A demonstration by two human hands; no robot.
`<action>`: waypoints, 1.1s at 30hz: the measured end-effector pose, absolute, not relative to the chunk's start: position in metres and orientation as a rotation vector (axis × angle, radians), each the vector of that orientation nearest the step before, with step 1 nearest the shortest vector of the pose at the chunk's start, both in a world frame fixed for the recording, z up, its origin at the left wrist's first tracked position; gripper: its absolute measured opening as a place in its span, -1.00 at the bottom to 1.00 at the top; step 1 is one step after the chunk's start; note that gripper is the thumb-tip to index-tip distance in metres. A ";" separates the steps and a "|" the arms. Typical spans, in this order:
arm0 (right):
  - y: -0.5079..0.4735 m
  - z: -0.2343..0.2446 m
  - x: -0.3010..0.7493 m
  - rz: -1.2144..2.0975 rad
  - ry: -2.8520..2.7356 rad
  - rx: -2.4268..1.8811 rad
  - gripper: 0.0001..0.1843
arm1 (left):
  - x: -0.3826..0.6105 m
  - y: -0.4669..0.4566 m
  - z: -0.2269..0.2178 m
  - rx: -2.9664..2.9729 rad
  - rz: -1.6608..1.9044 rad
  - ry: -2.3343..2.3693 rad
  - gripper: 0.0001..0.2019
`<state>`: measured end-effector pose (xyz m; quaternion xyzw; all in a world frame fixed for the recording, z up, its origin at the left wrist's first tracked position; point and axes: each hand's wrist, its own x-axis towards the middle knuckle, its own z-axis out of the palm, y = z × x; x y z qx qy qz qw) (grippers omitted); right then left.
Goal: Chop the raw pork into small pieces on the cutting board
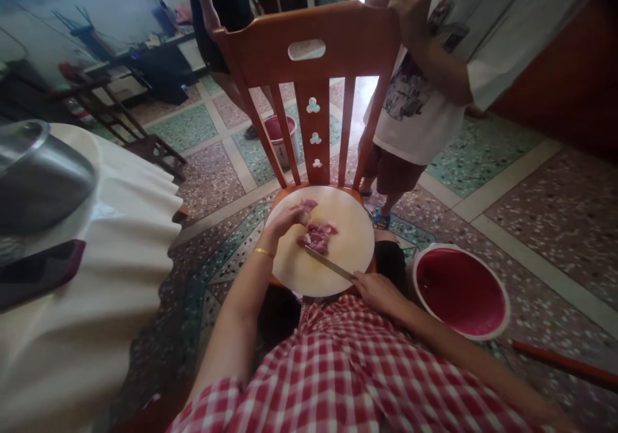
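The floor (550,208) is of speckled stone, laid in green and brownish-red panels with pale dividing strips. At the left stands a worktop (128,221) under a pleated white cloth. A reddish-brown wooden chair (313,84) faces the wearer, its back pierced by a slot and three clover-shaped cut-outs. Two other people stand beyond it: a person in dark clothing (224,15) at the left, and a person in a white shirt (429,114) at the right, forearm at the top rail. A bucket with a red interior (461,291) stands on the floor right of the chair; a second bucket (284,140) shows through the slats. A metal pot (53,175) rests on the worktop, a flat dark object (43,272) near it. A round pale board (350,240) lies on the chair seat. The right hand (379,290), closed around the handle of a knife (333,267), is at the board's near right edge; the blade points to the meat (319,236), heaped about mid-board. The left hand (288,218), above the board's left part, pinches a smaller piece of meat (309,204). A yellow band (264,251) encircles the left wrist.
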<state>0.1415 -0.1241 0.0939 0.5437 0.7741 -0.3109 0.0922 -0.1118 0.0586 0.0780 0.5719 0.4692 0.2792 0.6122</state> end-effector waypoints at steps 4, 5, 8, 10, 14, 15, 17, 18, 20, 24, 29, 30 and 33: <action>-0.108 0.088 0.121 -0.985 2.317 1.523 -0.68 | -0.142 0.039 0.094 1.077 0.694 0.988 -0.58; -0.102 0.086 0.116 -0.981 2.308 1.515 -0.69 | -0.147 0.032 0.097 1.055 0.690 0.992 -0.60; -0.084 0.084 0.111 -0.929 2.290 1.554 -0.68 | -0.160 0.010 0.103 1.043 0.689 1.018 -0.62; -0.075 0.085 0.114 -0.887 2.283 1.607 -0.67 | -0.165 -0.003 0.102 1.070 0.675 1.061 -0.61; -0.072 0.088 0.123 -0.884 2.264 1.662 -0.65 | -0.163 -0.021 0.085 1.219 0.581 1.138 -0.60; -0.075 0.087 0.124 -0.903 2.252 1.671 -0.65 | -0.160 -0.025 0.078 1.293 0.555 1.139 -0.62; -0.081 0.085 0.125 -0.955 2.223 1.697 -0.65 | -0.154 -0.034 0.062 1.489 0.528 1.160 -0.68; -0.084 0.083 0.126 -0.983 2.207 1.714 -0.66 | -0.152 -0.040 0.054 1.592 0.537 1.196 -0.69; -0.091 0.079 0.129 -1.043 2.182 1.745 -0.67 | -0.152 -0.054 0.038 1.731 0.599 1.343 -0.65; -0.100 0.074 0.138 -1.138 2.166 1.767 -0.69 | -0.162 -0.084 0.013 1.607 0.794 1.772 -0.66; -0.102 0.077 0.142 -1.121 2.176 1.757 -0.70 | -0.159 -0.094 0.012 1.119 1.004 1.776 -0.74; -0.102 0.078 0.142 -1.103 2.174 1.757 -0.70 | -0.156 -0.091 0.018 1.011 1.046 1.702 -0.73; -0.103 0.079 0.141 -1.065 2.172 1.758 -0.69 | -0.142 -0.083 0.042 0.837 1.111 1.454 -0.64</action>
